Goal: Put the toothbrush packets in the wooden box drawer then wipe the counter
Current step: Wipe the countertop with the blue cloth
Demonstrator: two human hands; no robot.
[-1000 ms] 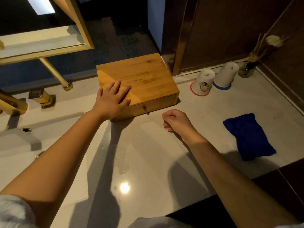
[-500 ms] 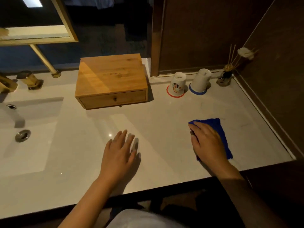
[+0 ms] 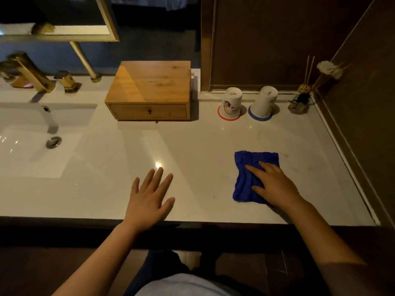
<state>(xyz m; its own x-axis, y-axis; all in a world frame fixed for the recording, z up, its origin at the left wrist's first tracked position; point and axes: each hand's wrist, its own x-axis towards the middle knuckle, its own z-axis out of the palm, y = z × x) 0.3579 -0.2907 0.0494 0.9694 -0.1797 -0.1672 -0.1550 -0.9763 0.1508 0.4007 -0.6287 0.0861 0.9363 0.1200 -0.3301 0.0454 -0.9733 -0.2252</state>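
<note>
The wooden box [image 3: 151,84] stands at the back of the white counter [image 3: 192,142], its drawer [image 3: 148,111] closed. No toothbrush packets show. A blue cloth [image 3: 249,167] lies flat on the counter at the front right. My right hand [image 3: 272,186] presses flat on the cloth's near right part, fingers spread over it. My left hand [image 3: 149,199] rests flat and empty on the counter near the front edge, fingers apart, well left of the cloth.
Two upturned white cups [image 3: 232,103] [image 3: 264,103] on red and blue coasters stand right of the box. A reed diffuser [image 3: 300,102] sits in the back right corner. A sink [image 3: 38,142] with a gold tap [image 3: 27,71] lies left. A dark wall borders the right.
My left hand left the box top and came down flat near the front edge. My right hand moved from in front of the drawer onto the blue cloth. The view pulled back.
</note>
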